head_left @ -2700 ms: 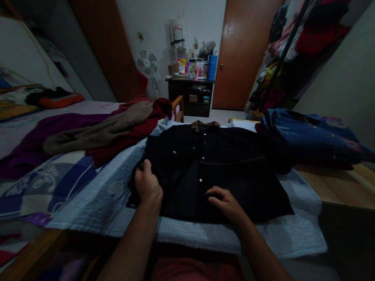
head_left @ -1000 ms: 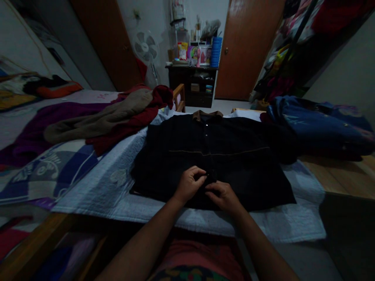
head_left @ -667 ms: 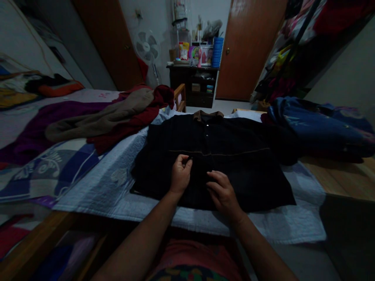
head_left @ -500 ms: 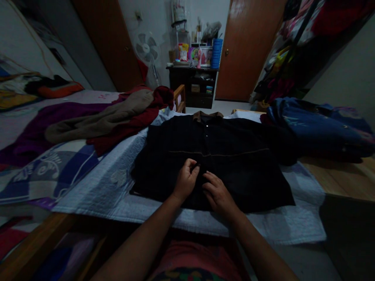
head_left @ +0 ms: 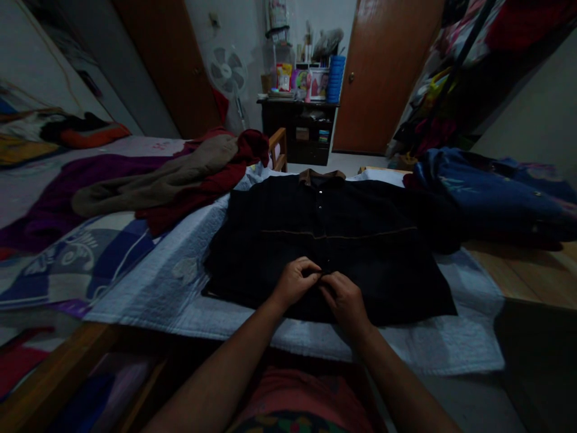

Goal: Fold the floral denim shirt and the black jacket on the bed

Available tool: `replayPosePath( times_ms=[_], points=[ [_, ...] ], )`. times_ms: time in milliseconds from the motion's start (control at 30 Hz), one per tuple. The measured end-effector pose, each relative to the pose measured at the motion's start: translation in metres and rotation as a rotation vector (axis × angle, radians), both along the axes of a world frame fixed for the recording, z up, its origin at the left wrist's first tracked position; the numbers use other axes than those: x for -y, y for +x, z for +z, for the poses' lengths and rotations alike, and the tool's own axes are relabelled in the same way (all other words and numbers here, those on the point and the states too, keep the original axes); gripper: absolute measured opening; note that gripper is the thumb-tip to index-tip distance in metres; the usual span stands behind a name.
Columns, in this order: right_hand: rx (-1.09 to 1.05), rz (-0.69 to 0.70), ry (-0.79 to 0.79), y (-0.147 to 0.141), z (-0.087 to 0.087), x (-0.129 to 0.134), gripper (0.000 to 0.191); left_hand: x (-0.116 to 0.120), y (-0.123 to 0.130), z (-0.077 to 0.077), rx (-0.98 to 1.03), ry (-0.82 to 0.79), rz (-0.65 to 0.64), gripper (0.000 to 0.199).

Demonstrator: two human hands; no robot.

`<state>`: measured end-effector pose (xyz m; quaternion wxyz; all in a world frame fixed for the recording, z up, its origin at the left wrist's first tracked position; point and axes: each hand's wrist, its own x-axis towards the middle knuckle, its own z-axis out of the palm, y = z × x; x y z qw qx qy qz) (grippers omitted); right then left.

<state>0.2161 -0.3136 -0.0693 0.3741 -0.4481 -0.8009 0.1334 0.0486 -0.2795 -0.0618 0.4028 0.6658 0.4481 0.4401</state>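
Note:
A dark jacket point(head_left: 383, 264) with a brown collar and a tan seam across its front lies spread flat, collar away from me. Small shiny snaps run down its middle. My left hand point(head_left: 295, 281) pinches the front edge of the jacket between thumb and fingers, low on the centre line. Right beside it, my right hand point(head_left: 345, 297) is closed on the same front edge, its fingertips nearly meeting the left ones. What exactly lies between the fingertips is too dark to make out. Under the jacket is a pale blue quilted cover point(head_left: 180, 307).
To the left lie a grey-brown garment point(head_left: 157, 180), dark red and purple cloth, and a blue checked blanket point(head_left: 76, 258). Folded denim clothes point(head_left: 487, 192) are piled at the right on a wooden surface point(head_left: 532, 276). A fan point(head_left: 228, 72) and a dark cabinet point(head_left: 295, 135) stand behind.
My left hand has moved right and slightly down, and my right hand has closed in beside it. The fingertips, apart before, now come together at the jacket's front edge.

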Motion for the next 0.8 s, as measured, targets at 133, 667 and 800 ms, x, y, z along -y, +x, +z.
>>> replayPosePath(
  times_ms=[133,667,800],
  points=[
    [-0.001,-0.011,0.03,0.001,0.0,0.001,0.011,-0.003,-0.004,-0.001,0.01,-0.056,-0.049,0.01],
    [-0.175,-0.089,-0.04,0.003,0.0,0.001,0.016,0.008,-0.009,0.006,-0.077,0.135,-0.113,0.018],
    [-0.129,0.002,-0.037,0.004,0.0,-0.001,0.02,0.011,-0.008,0.005,-0.131,0.199,-0.103,0.019]
  ],
)
